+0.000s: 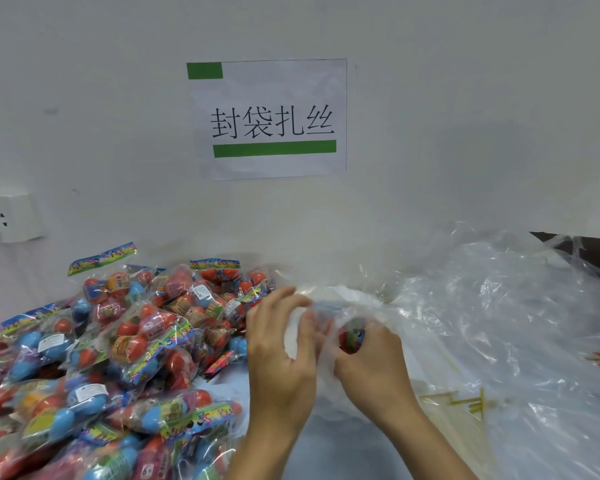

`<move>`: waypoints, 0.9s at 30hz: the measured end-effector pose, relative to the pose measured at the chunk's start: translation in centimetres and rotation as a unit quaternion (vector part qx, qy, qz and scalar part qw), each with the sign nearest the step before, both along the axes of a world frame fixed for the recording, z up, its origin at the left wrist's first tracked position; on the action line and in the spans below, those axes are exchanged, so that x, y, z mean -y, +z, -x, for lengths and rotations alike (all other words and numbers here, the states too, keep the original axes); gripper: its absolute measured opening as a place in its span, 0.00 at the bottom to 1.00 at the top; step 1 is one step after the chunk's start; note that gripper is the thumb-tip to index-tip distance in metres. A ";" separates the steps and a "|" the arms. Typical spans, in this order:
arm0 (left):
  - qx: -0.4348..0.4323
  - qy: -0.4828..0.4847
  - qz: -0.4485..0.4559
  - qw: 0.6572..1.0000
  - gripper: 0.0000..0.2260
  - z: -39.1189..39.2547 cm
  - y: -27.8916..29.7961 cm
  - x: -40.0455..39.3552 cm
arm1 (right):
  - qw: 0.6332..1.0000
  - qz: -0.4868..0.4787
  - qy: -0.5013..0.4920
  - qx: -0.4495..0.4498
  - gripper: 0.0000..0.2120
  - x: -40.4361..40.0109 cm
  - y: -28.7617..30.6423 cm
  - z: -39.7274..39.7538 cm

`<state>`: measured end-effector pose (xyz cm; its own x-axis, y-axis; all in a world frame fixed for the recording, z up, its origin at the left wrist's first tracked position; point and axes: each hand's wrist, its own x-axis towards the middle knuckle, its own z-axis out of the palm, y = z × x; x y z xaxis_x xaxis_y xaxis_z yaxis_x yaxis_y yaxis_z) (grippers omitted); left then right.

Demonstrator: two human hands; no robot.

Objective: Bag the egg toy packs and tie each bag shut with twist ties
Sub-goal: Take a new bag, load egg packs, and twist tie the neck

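Both hands meet at the centre of the table (326, 431), working one clear plastic bag (326, 306). The left hand (278, 355) curls its fingers over the bag's film from the left side. The right hand (374, 362) grips the bag from the right, closed around an egg toy pack (352, 336) whose red and multicoloured contents show through the film. A large heap of egg toy packs (101, 358) covers the table to the left of the hands. A mass of loose clear bags (516, 323) lies to the right. Yellow twist ties (465, 401) lie under the film, just right of the right wrist. A printed sign (272, 119) hangs on the wall (465, 98) above.
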<state>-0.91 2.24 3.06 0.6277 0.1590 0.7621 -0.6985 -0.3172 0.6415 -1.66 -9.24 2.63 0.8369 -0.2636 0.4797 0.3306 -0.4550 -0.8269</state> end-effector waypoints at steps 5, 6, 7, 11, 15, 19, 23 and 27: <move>-0.119 0.018 0.047 0.992 0.27 -0.7 0.0 -0.9 | 0.992 -0.035 0.111 -0.046 0.13 0.4 0.6 0.7; -0.154 0.006 0.055 0.987 0.29 -0.9 -0.1 -1.1 | 0.990 -0.036 0.128 -0.044 0.12 0.4 0.7 0.9; -0.182 -0.007 0.065 0.981 0.28 -1.1 -0.2 -1.3 | 0.989 -0.035 0.137 -0.042 0.12 0.3 0.7 0.9; -0.177 -0.052 0.121 0.975 0.05 -1.5 -0.5 -1.4 | 0.991 -0.020 0.129 -0.030 0.08 -0.1 0.4 0.8; -0.129 -0.042 0.183 0.974 0.07 -1.0 0.1 -1.2 | 0.995 -0.058 0.072 -0.027 0.05 -0.1 0.7 0.6; -0.135 -0.047 0.237 0.961 0.05 -1.3 0.2 -1.2 | 0.990 -0.097 -0.065 -0.080 0.11 0.2 0.6 0.3; -0.157 -0.057 0.242 0.956 0.09 -1.1 0.3 -1.1 | 0.962 -0.258 0.016 -0.088 0.09 0.2 0.7 0.4; -0.174 -0.062 0.252 0.950 0.04 -0.9 0.6 -1.0 | 0.887 -0.431 0.113 -0.118 0.19 0.4 1.1 0.7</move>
<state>0.01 3.26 3.64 0.8660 0.3565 0.3508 -0.4274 0.1634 0.8892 -2.34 -9.63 3.71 0.9657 -0.2594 -0.0148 0.1037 0.4370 -0.8935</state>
